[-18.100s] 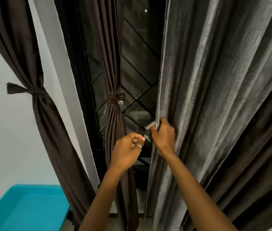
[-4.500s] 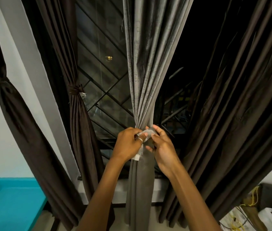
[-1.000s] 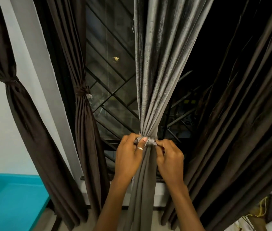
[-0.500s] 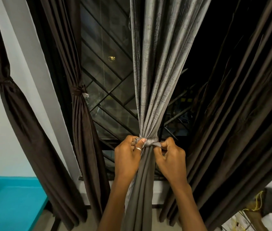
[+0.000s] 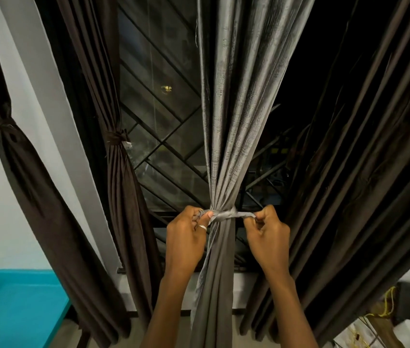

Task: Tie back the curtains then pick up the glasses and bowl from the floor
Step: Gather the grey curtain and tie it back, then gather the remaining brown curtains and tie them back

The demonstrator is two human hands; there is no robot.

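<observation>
A grey curtain (image 5: 234, 116) hangs in front of me, gathered into a narrow bundle at waist height. A grey tie strip (image 5: 231, 214) is wrapped around the bundle. My left hand (image 5: 186, 237) pinches the strip's left end beside the bundle. My right hand (image 5: 266, 234) grips the right end and holds it out sideways, taut. Two dark brown curtains hang tied at the left, one (image 5: 121, 172) by the window and one (image 5: 23, 167) by the wall. A dark brown curtain (image 5: 364, 156) at the right hangs loose. No glasses or bowl are in view.
Behind the curtains is a dark window with a diagonal metal grille (image 5: 163, 136). A turquoise tub (image 5: 13, 307) stands at the lower left. Boxes and a yellow cord (image 5: 387, 305) lie at the lower right against the wall.
My hands have moved apart, the right one out to the right, drawing the tie strip's ends taut around the gathered grey curtain.
</observation>
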